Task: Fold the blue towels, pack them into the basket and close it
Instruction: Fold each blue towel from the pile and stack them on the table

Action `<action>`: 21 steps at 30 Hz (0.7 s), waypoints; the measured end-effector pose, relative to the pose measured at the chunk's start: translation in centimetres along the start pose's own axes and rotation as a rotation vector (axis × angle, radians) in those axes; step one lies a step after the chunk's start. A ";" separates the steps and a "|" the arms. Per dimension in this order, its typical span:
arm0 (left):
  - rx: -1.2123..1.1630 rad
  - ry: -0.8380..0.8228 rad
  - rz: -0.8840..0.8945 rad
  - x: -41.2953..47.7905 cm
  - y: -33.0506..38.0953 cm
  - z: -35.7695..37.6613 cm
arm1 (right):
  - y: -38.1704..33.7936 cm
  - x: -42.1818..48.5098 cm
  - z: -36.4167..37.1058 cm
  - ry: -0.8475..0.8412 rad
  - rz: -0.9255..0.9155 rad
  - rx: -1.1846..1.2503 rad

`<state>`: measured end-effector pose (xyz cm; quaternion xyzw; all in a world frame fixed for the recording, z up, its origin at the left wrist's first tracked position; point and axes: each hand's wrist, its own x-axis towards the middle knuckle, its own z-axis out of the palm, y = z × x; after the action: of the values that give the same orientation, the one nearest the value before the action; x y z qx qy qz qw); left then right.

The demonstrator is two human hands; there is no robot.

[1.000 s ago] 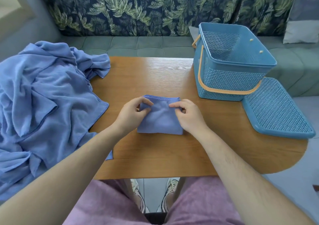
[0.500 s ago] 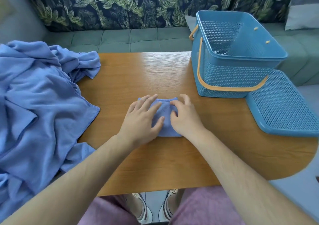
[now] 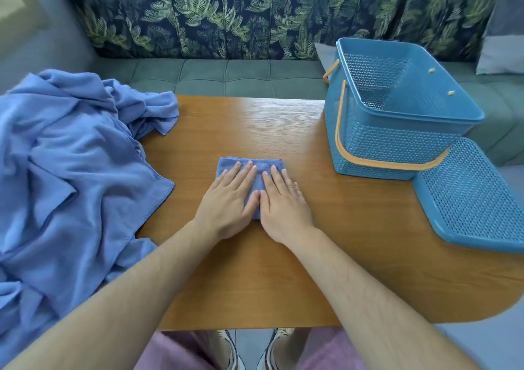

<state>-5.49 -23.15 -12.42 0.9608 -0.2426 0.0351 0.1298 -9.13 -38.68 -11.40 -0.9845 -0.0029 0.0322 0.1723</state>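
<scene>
Single head-worn view, looking forward and down, close over table [image 3: 283, 270]

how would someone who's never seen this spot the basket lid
On the wooden table, at its right end, stands an open blue basket with an orange handle, and the lid lies flat at its near right corner. Unlike the basket, it is a perforated slab without a handle.
</scene>
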 end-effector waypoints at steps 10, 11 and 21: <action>0.008 -0.073 -0.081 8.1 -9.2 -1.4 | -5.0 12.1 0.9 -0.069 -0.009 -0.092; 0.013 -0.075 -0.080 9.1 -10.1 -1.5 | -5.3 13.4 1.0 -0.067 -0.011 -0.094; 0.072 -0.070 -0.085 15.6 -14.5 -1.5 | -6.4 21.6 1.2 -0.074 -0.013 -0.122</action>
<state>15.12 -17.56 -12.28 0.9749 -0.2047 0.0048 0.0878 12.33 -31.90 -11.68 -0.9913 -0.0174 0.0673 0.1118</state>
